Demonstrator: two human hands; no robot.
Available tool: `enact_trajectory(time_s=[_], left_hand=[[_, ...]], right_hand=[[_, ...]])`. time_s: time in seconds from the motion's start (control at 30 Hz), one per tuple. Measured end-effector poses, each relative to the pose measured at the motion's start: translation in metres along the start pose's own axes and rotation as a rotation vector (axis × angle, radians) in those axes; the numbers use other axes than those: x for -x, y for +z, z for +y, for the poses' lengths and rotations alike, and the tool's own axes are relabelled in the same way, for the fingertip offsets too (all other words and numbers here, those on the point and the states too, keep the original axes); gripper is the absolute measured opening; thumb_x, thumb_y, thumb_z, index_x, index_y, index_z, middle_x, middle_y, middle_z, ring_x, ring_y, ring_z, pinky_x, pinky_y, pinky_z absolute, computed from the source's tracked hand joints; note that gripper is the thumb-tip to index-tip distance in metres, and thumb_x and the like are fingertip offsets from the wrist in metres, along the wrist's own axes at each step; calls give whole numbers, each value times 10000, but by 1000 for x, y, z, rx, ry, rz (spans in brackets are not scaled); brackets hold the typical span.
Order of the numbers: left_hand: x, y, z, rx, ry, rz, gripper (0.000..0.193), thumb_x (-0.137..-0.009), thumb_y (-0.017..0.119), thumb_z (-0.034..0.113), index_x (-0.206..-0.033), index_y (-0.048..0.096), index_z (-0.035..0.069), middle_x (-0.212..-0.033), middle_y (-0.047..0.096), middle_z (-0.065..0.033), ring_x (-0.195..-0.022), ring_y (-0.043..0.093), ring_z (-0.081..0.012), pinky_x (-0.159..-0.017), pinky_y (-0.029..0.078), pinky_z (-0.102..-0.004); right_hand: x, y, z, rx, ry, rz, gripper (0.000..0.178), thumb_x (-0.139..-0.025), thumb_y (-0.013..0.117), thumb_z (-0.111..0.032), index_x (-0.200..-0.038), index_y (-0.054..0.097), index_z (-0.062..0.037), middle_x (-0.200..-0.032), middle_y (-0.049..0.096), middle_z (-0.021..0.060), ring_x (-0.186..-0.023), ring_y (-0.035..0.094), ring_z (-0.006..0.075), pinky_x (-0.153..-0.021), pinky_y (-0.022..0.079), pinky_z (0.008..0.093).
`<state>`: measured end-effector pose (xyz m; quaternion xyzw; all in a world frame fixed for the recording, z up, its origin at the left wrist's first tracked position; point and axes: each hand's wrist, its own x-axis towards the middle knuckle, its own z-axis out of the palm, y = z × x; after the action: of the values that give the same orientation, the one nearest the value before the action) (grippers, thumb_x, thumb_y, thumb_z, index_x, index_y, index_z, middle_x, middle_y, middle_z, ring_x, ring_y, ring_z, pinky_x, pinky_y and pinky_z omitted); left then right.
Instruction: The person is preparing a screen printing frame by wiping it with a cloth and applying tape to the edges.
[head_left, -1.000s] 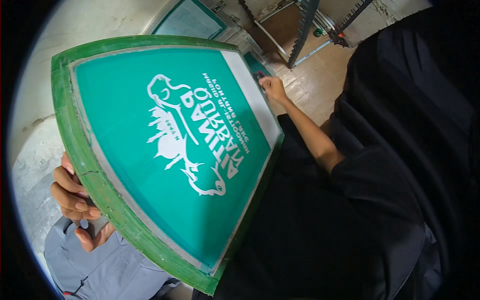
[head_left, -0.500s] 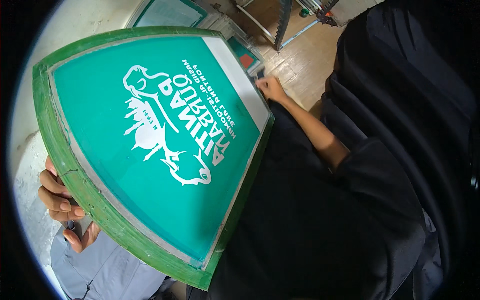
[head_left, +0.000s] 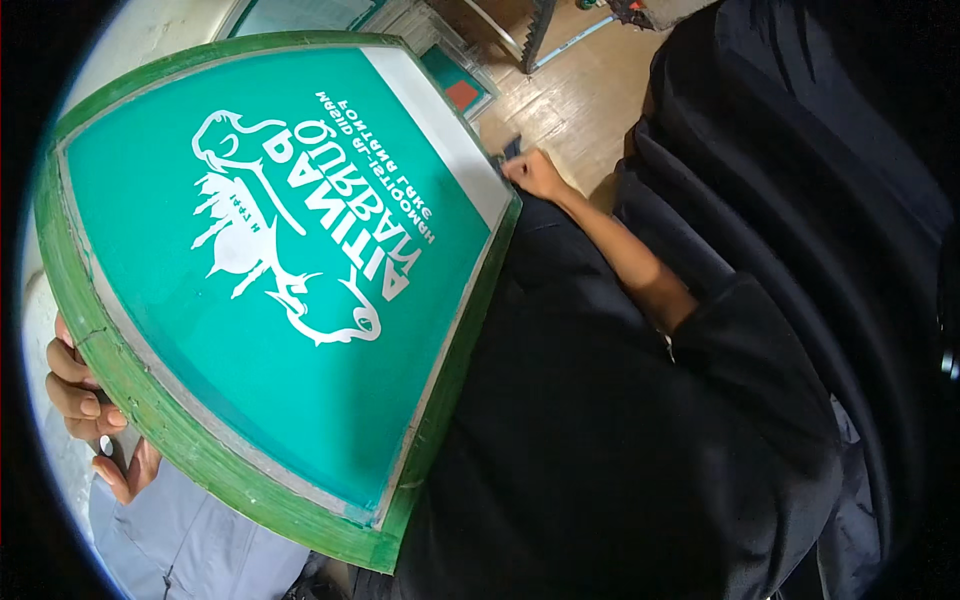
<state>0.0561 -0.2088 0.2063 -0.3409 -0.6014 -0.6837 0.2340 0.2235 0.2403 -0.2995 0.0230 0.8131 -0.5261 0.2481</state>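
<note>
A screen printing frame (head_left: 270, 390) tilts across the left and middle, with worn green edges and teal mesh. White mirrored lettering and a drawn emblem show on it. My left hand (head_left: 85, 400) curls at the frame's lower left edge, fingers bent and thumb below. A small grey piece with a bright round spot shows between those fingers and thumb; I cannot tell what it is. From a black sleeve my right hand (head_left: 535, 175) reaches to the frame's far right edge, its fingers closed. A small dark blue thing (head_left: 512, 148) shows beside it, and what its fingers hold is hidden.
Another teal screen (head_left: 300, 15) leans at the top against the pale wall (head_left: 120, 70). More framed panels (head_left: 465, 90) stand behind. A toothed dark strip (head_left: 540, 35) and a light blue rod (head_left: 580, 42) lie beyond on the tan floor (head_left: 560, 100). Grey cloth (head_left: 200, 540) fills the lower left.
The frame and my left hand now appear further left and slightly higher in view. My right hand has shifted a little, lying nearer the frame's right corner.
</note>
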Motion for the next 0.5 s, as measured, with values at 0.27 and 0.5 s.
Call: enact_trajectory(time_s=[0.27,0.5], left_hand=[[-17,-50,7,-2,13,-168,441,-942,416,492,-777,630,143,-979,609,-13,-850,429,-227,-884,321,-538],[-13,-47,15,40,2,-280,423,-971,412,472,-818,629,143,-1004,623,-35,-865,459,-244,-903,336,-565]], right_hand=[[-14,-18,14,-70,114,49,185,-844,667,-26,-951,816,-7,-827,788,96,-762,712,128,-735,573,300],[51,-14,-23,-24,188,-3,139,-795,736,-53,-893,818,-2,-864,796,138,-807,762,202,-781,594,336]])
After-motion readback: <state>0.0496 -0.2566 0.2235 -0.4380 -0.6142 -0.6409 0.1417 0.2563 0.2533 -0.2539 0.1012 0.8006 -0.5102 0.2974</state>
